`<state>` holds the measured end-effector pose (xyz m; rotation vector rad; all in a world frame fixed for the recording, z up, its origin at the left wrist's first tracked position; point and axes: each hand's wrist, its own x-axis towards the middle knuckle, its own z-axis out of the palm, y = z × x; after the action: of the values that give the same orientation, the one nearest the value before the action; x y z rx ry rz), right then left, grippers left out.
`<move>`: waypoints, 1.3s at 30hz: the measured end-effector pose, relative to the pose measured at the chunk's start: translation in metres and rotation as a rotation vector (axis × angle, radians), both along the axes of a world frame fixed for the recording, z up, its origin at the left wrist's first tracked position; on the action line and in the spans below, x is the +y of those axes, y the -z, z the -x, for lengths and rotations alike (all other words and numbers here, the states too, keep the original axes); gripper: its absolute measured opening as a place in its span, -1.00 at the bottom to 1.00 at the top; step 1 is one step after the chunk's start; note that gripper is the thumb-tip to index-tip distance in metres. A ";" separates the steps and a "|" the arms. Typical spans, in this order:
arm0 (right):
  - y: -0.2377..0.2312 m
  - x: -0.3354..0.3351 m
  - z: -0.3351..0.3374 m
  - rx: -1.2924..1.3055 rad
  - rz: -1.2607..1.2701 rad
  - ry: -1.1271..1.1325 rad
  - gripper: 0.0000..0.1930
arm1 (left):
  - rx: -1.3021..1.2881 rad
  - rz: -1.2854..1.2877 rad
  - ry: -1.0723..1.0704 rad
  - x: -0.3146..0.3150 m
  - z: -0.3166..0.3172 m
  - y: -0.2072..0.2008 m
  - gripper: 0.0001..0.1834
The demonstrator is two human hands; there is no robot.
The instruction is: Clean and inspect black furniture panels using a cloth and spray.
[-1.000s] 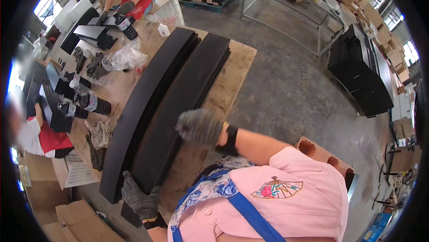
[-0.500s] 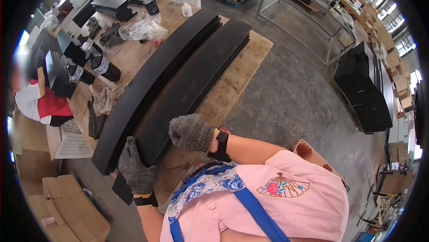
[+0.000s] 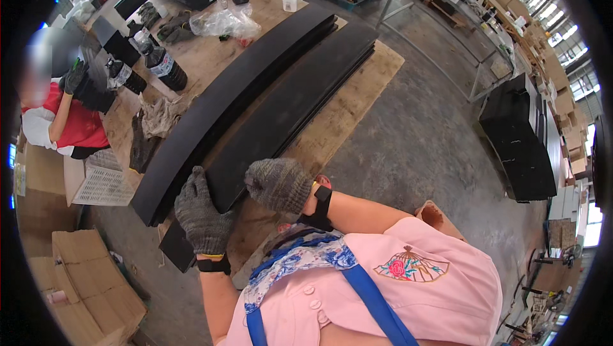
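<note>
Two stacks of long black boards lie side by side on a wooden table, a curved-edged left stack [image 3: 230, 97] and a right stack [image 3: 300, 90]. My left hand [image 3: 204, 215], in a grey knit glove, rests at the near end of the right stack, its fingers stretched toward the gap between the stacks. In a matching glove, my right hand [image 3: 279, 185] is curled closed at the right edge of that stack, near its close end. Whatever its fingers hold, if anything, is hidden.
Dark bottles [image 3: 165, 68], a clear plastic bag [image 3: 227, 23] and rags [image 3: 163, 116] lie on the table. A co-worker in red [image 3: 86, 122] works at the left. More black boards [image 3: 520, 135] stand at the right, beyond the grey floor; cardboard [image 3: 96, 282] lies lower left.
The view has shifted, so the table sits higher at the left. My hands stay about the same on the boards. The co-worker's gloved hand at the left now shows plainly, raised.
</note>
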<state>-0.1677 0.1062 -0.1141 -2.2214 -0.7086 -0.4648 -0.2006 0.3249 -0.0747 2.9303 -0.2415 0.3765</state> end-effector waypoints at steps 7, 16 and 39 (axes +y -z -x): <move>-0.009 -0.107 -0.056 0.075 -0.089 0.341 -0.90 | -0.026 0.482 0.131 0.064 0.019 -0.008 -0.39; -0.033 -0.144 -0.090 0.559 -0.006 0.663 -0.73 | 0.403 0.805 -0.347 0.205 0.067 0.041 -0.51; 0.060 0.075 0.052 0.362 -0.979 0.013 -0.82 | 0.276 1.316 0.275 0.210 0.044 0.083 -0.66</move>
<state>-0.2202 0.1809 -0.1739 -1.3214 -0.1847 -0.3007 -0.2450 0.5350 -0.1580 1.5948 -0.2222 0.0237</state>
